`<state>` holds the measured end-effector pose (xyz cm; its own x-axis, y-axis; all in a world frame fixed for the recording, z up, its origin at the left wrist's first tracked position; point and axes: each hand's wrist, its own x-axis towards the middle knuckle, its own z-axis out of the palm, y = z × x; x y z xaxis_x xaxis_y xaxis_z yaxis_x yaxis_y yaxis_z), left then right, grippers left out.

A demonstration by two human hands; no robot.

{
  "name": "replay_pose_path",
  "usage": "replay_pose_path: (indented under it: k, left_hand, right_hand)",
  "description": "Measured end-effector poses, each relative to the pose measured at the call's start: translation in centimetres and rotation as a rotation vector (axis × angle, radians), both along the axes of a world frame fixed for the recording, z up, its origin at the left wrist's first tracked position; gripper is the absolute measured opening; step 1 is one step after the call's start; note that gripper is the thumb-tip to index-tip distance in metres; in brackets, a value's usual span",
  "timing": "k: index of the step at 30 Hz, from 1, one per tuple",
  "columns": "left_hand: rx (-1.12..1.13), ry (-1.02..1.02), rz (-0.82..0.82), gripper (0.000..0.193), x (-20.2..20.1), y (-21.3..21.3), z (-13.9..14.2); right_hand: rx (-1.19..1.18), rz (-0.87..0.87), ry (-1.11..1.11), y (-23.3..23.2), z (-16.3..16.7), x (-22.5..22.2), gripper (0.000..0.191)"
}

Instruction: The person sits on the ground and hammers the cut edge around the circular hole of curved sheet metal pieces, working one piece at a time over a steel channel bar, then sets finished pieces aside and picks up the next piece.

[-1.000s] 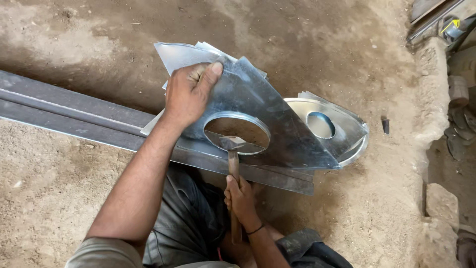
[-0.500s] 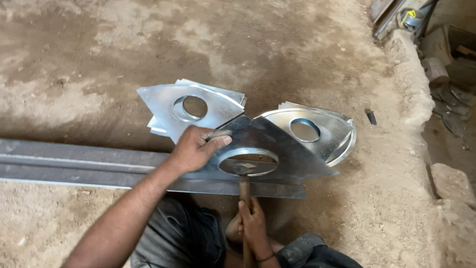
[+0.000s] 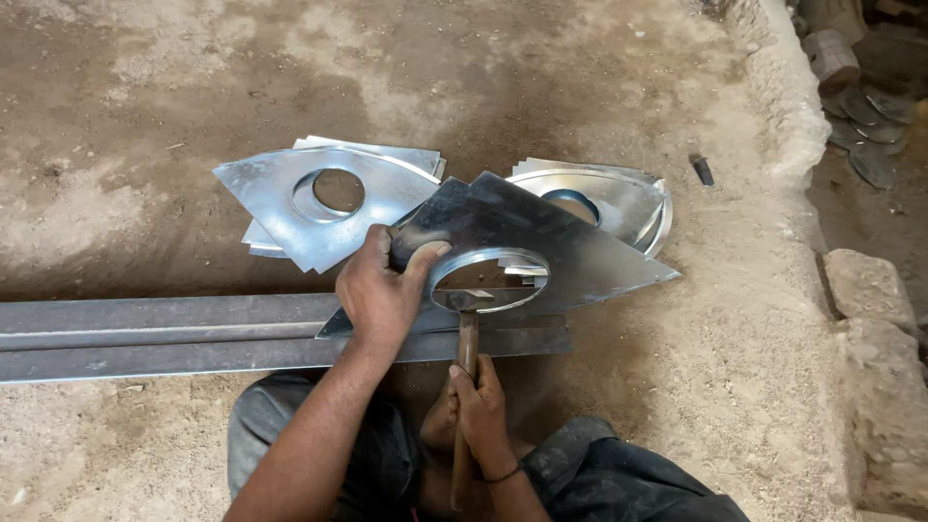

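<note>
My left hand [image 3: 384, 290] grips the near left edge of a shiny sheet-metal piece [image 3: 561, 246] with a round hole, holding it on a long steel bar [image 3: 164, 333]. My right hand [image 3: 478, 406] holds a hammer handle [image 3: 465, 358] upright. The hammer head [image 3: 474, 302] sits inside the round hole, at its near rim. The thumb of my left hand rests on the hole's left rim.
A stack of similar cut metal sheets [image 3: 319, 193] lies to the left behind the bar, another stack [image 3: 609, 193] to the right. The floor is dusty earth. A stone kerb [image 3: 783, 106] runs along the right, with rocks [image 3: 870, 290] and discs [image 3: 870, 116] beyond it.
The view has shifted and the left stack of sheets has come into sight. My left hand slid from the sheet's far edge to its near left edge. The hammer stays at the hole.
</note>
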<state>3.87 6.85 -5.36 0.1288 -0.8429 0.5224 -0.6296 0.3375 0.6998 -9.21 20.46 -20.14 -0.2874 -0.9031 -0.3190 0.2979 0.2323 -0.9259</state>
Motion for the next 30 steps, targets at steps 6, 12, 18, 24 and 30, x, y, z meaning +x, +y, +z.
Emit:
replay_pose_path:
  k: [6, 12, 18, 24, 30]
  left_hand:
    - [-0.235, 0.003, -0.024, 0.065, -0.1, 0.1, -0.7]
    - [-0.038, 0.088, -0.066, 0.059, 1.7, -0.4, -1.1]
    - [-0.05, 0.322, -0.201, 0.043, 4.0, -1.1, -1.4]
    - [-0.025, 0.538, -0.238, 0.035, 5.5, -1.9, -1.9]
    - [0.0, 0.389, -0.146, 0.041, 6.2, -2.5, -2.4]
  right_hand:
    - [-0.046, 0.017, 0.067, 0.0, 0.6, 0.7, 0.012]
    - [-0.012, -0.033, 0.127, 0.3, 1.7, 1.1, 0.015]
    - [-0.071, 0.063, 0.0, 0.7, 3.2, 0.7, 0.018]
    - [-0.391, 0.063, 0.062, 0.9, 4.6, -0.1, 0.02]
    - [0.171, 0.275, -0.018, 0.8, 5.6, -0.5, 0.023]
